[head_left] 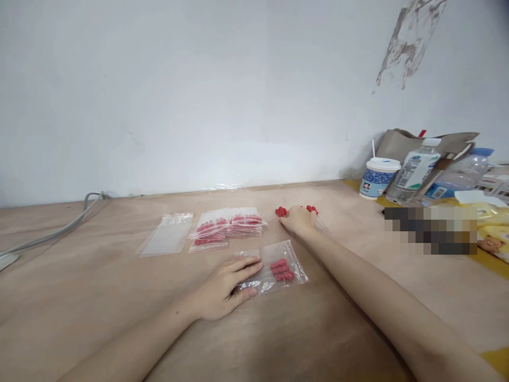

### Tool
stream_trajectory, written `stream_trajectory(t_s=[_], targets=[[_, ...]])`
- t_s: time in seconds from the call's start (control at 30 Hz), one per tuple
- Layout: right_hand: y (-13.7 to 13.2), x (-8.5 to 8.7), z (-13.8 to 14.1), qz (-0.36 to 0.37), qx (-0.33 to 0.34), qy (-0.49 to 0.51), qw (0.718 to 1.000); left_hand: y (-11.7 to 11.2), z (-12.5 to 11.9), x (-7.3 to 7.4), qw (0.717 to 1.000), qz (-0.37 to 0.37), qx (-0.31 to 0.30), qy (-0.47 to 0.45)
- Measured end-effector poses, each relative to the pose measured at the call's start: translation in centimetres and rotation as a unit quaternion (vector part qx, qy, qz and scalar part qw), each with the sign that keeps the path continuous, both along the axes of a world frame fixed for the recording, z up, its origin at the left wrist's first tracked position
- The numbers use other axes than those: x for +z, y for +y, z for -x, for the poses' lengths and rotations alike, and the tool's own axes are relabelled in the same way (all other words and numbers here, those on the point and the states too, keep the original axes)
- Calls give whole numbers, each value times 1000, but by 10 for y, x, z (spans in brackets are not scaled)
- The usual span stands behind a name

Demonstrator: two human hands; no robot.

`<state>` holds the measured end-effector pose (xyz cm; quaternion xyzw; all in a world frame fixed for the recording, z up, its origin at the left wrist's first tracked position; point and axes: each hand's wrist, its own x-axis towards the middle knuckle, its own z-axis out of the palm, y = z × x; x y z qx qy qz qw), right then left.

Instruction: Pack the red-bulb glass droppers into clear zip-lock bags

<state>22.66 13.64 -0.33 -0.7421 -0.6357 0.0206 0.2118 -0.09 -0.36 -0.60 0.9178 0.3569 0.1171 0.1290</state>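
My left hand (222,286) lies flat, fingers stretched out, on the left part of a clear zip bag (296,260). Inside that bag are red-tipped sticks (282,269) with thin clear stems. Farther off to the right, my right hand (300,220) bends down over a loose pile of the same sticks, with red tips (312,209) showing on both sides of it. Its fingers are curled in on the pile, and the fingertips are partly hidden. Behind my left hand sits a stack of filled bags (244,223), beside a stack of flat, unfilled bags (169,236).
Brown paper (99,292) covers the table up to the white wall. A grey cable (79,218) runs along the left. At the right stand a lidded paper cup (377,178), a plastic bottle (415,172), a larger bottle (463,175) and a yellow package (495,233).
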Motion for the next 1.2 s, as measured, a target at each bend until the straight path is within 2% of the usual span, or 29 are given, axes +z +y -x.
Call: stream_trajectory(t_s=[0.2,0.33,0.4,0.5,0.63,0.8,0.9,1.0,1.1,1.2], targets=[[1,5,-3,10,-1,54,999,1,0,-1,1000,-7,-8,-2],[-15,8,-22,-29,71,134,988,1,-1,1,1000,-7,-3,2],[-26,4,-34,-82,122,237,960,1,-1,1,1000,-9,-2,4],[-48,-7,-49,-131,141,406,894,1,-1,1,1000,-11,-3,7],[-74,-18,-51,-86,118,545,826,1,-1,0,1000,-17,-5,9],[-88,-22,-33,-49,115,618,776,2,0,-1,1000,-19,-4,9],[-92,-23,-26,-41,142,636,757,2,0,-1,1000,-21,-7,2],[-97,-25,-25,-30,163,628,761,2,0,-1,1000,-19,-6,-7],[-100,-26,-28,-27,150,632,760,1,0,-1,1000,-15,-7,-7],[-98,-27,-32,-26,143,659,738,0,-1,0,1000,-11,-6,0]])
